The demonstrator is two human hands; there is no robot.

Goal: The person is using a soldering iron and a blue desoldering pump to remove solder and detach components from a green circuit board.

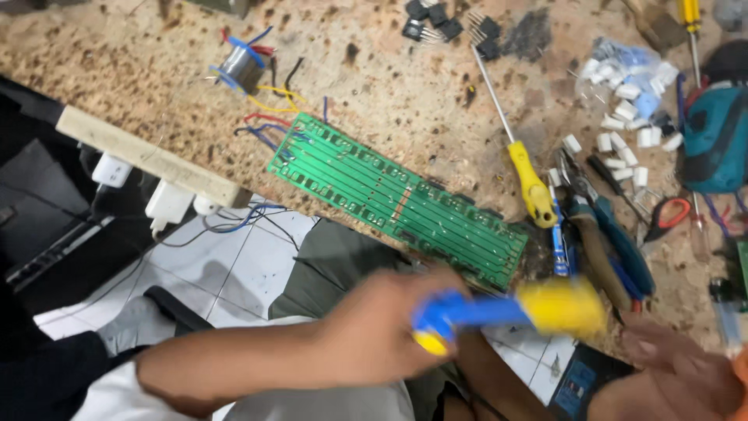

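The left hand point(382, 327) is low in front of the bench, fingers curled tight around a blue-and-yellow plastic tool point(506, 310), blurred with motion, so its exact kind is hard to tell. The tool lies level, its yellow end pointing toward the right hand point(678, 374), which sits at the bottom right corner, partly cut off; whether its fingers are spread or closed, I cannot tell.

Just above the tool, a long green printed circuit board point(397, 199) lies slantwise on the speckled brown worktop point(374, 86), track side up, coloured wires trailing from its upper left end. Beside its right end rests a yellow-handled screwdriver point(518, 156), then blue-handled pliers point(615, 242). Small white plastic parts point(623, 117) are scattered at upper right, a small wired transformer point(241, 66) at upper left.
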